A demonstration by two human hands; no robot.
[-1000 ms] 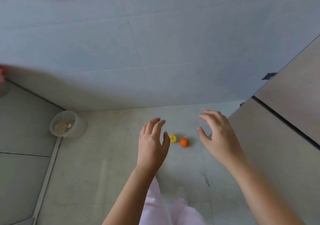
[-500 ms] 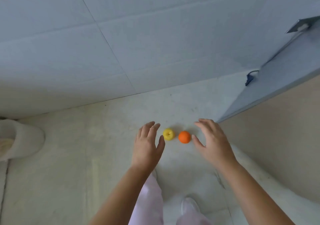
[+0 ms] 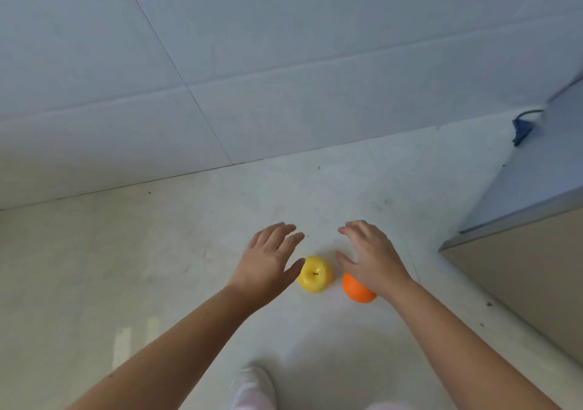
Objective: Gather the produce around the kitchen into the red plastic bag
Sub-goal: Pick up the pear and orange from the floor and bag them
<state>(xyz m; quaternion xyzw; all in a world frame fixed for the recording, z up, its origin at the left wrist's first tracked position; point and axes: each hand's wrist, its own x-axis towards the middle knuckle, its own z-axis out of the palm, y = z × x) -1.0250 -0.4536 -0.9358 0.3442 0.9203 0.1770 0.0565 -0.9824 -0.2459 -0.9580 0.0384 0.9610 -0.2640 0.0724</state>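
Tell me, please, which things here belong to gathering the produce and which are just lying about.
Belongs to the job: yellow apple, orange, left hand and right hand, both open near the fruit. Red bag not in view.
Just lying about: blue cord by the wall, beige cabinet, white shoe.

Kitchen corner: large-tiled wall, pale floor, beige cabinet at right.

A smooth, glossy yellow apple and matt orange lie on pale, scuffed, faintly shiny floor tiles.
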